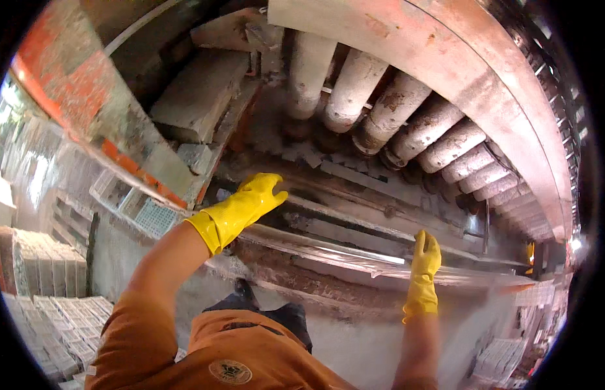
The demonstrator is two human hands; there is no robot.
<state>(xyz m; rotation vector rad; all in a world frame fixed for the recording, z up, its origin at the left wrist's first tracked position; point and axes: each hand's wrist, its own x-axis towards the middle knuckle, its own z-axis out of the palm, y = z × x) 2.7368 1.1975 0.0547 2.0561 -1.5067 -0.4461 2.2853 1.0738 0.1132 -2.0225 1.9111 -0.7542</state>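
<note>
My left hand (254, 196), in a yellow rubber glove, is over the left end of a long metal rail (345, 214). Its thumb and curved fingers are apart, with nothing visible between them. Farther right along the same rail is my right hand (426, 260), in a matching glove. Its fingers are bent and close together at the rail; what they hold, if anything, is hidden. Between my hands and my body runs a shiny, pale strip (354, 255) on the ledge of the machine.
A row of thick, dirty cylinders (393, 107) stands beyond the rail, under a broad curved beam (406, 32). An orange-and-grey slanted frame (107, 110) is at left. Pale stacked blocks (49, 263) and plastic crates (153, 218) lie left. More stacks (501, 361) are at lower right.
</note>
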